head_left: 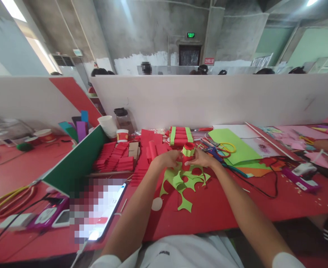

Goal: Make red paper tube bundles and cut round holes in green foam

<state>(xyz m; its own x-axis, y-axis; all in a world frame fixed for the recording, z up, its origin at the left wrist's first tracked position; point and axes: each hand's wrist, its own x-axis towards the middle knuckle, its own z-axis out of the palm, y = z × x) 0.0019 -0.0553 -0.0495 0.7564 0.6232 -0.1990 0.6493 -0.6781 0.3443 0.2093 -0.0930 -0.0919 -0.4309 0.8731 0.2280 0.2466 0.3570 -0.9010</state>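
Observation:
Between my two hands stands an upright red paper tube [187,160], with a light green paper band round its upper part and a red rim on top. My left hand [170,159] curls against its left side. From the other side, the fingers of my right hand [203,158] close on the tube. Light green paper scraps [185,204] with round cut-outs lie in front of and below it. Just behind is a bundle of red tubes [178,141] with two green strips across. Left of my left hand is another red tube [153,150].
Stacks of folded red paper [125,163], a paper cup [122,136] and a lit phone [105,212] are on the left. Yellow-handled scissors [227,148], a blue glue gun [216,152] and green sheets [233,143] lie right. A white partition [166,100] runs along the back.

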